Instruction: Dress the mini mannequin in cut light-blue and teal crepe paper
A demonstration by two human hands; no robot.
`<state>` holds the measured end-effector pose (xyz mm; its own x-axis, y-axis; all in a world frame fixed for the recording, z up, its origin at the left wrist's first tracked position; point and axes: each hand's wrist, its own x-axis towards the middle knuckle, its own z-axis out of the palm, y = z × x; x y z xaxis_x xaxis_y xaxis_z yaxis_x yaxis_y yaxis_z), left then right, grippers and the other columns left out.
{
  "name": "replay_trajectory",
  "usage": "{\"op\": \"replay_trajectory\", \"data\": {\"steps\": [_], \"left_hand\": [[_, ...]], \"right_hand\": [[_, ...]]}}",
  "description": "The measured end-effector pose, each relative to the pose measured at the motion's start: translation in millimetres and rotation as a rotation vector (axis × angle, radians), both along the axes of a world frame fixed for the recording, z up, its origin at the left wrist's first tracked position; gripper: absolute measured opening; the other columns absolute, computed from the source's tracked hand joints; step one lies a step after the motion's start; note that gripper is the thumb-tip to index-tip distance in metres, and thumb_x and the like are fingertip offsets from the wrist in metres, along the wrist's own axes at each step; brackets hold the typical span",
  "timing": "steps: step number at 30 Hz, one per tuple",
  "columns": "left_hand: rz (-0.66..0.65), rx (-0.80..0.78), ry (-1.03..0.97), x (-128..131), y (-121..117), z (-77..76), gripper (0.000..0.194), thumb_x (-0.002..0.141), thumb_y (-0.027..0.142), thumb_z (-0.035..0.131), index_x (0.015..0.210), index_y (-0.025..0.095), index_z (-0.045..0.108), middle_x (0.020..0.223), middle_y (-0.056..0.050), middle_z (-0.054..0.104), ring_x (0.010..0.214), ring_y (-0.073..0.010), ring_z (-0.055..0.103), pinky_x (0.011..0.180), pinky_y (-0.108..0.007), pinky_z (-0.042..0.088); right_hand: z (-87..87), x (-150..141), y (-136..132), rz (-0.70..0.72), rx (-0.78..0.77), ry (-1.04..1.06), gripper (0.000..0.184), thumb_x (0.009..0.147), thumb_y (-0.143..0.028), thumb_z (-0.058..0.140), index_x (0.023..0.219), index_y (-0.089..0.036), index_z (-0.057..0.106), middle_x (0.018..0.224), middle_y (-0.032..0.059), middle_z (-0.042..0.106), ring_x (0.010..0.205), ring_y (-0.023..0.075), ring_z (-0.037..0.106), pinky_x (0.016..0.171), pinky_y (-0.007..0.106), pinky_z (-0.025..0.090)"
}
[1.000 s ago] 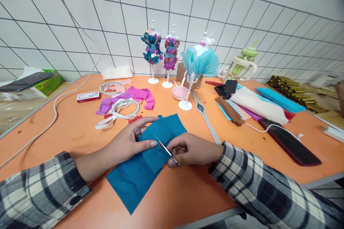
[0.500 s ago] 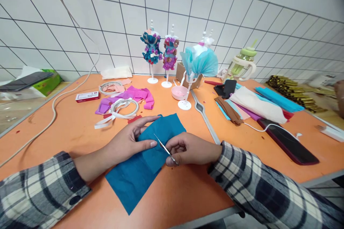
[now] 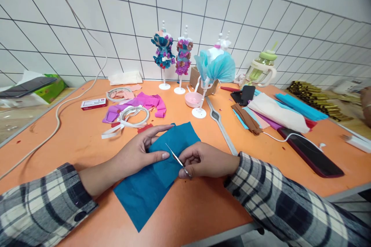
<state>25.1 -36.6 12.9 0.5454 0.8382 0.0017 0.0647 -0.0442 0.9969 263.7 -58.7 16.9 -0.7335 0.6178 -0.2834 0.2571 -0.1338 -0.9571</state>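
Our left hand point(image 3: 145, 150) and right hand point(image 3: 199, 160) met over the blue sheet point(image 3: 153, 185), which we had in front of us above the near half of the surface point(image 3: 208, 208). The relation that mattered was that of the scissors point(image 3: 176, 157) to the sheet: their long axis slanted from the handles, low on the right, up and away to the tip on the left, roughly square across the sheet's own long axis, which ran from near left to far right. The tip lay just beyond the end of our left thumb, so the left hand was the nearer to it, while the right was at the handles. We could not tell whether the blades had gone into the sheet or only lay over it, nor how wide they were parted. Our right hand was closed, its fingers curled and thumb bent about the handles. Our left hand was partly closed, the thumb flat on top of the sheet and the fingers reaching round its far edge, gripping it between them. Beyond the left hand lay the tape point(image 3: 148, 115), and well off to the right, the phone point(image 3: 311, 152).
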Motion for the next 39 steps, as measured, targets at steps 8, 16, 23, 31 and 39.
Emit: {"op": "replay_trajectory", "data": {"steps": [8, 16, 23, 31, 39], "left_hand": [[-0.018, 0.008, 0.007, 0.2, 0.5, 0.0, 0.07, 0.078, 0.034, 0.084, 0.139, 0.02, 0.053, 0.096, -0.006, 0.077, 0.08, -0.0207, 0.072, 0.066, -0.026, 0.059], [-0.028, 0.014, 0.025, 2.1, -1.8, 3.6, 0.067, 0.079, 0.033, 0.083, 0.138, 0.019, 0.053, 0.091, -0.004, 0.076, 0.079, -0.0195, 0.07, 0.067, -0.025, 0.059], [-0.031, 0.012, 0.022, 3.0, -1.3, 3.4, 0.067, 0.079, 0.033, 0.083, 0.137, 0.019, 0.054, 0.089, -0.004, 0.076, 0.078, -0.02, 0.07, 0.067, -0.026, 0.059], [-0.058, 0.01, -0.003, 3.1, -1.1, 0.8, 0.067, 0.08, 0.031, 0.082, 0.139, 0.019, 0.052, 0.089, -0.003, 0.076, 0.075, -0.0178, 0.068, 0.065, -0.024, 0.057], [-0.049, 0.027, 0.051, 0.7, -2.9, 1.8, 0.071, 0.081, 0.034, 0.082, 0.143, 0.019, 0.051, 0.093, -0.006, 0.076, 0.08, -0.0212, 0.071, 0.069, -0.028, 0.058]], "right_hand": [[-1.2, 0.1, -0.2, -0.006, 0.024, 0.014, 0.044, 0.072, -0.053, 0.085, 0.075, -0.013, 0.064, 0.067, -0.0019, 0.061, 0.061, 0.0084, 0.049, 0.056, 0.02, 0.034], [0.4, -0.4, -0.6, -0.01, 0.016, 0.004, 0.046, 0.07, -0.054, 0.085, 0.075, -0.014, 0.064, 0.068, -0.0017, 0.061, 0.063, 0.0091, 0.051, 0.058, 0.021, 0.036], [0.0, -0.8, -0.4, -0.018, -0.01, 0.021, 0.049, 0.067, -0.057, 0.086, 0.075, -0.014, 0.064, 0.069, -0.0009, 0.063, 0.064, 0.0098, 0.053, 0.059, 0.021, 0.038], [1.1, -1.2, -0.3, -0.016, -0.001, 0.008, 0.048, 0.067, -0.055, 0.087, 0.073, -0.014, 0.062, 0.068, -0.0018, 0.061, 0.062, 0.0088, 0.05, 0.057, 0.021, 0.035], [-1.9, -0.9, -0.6, -0.021, -0.015, 0.023, 0.044, 0.069, -0.051, 0.087, 0.075, -0.014, 0.064, 0.069, -0.0019, 0.063, 0.063, 0.0089, 0.051, 0.057, 0.021, 0.035]]}}
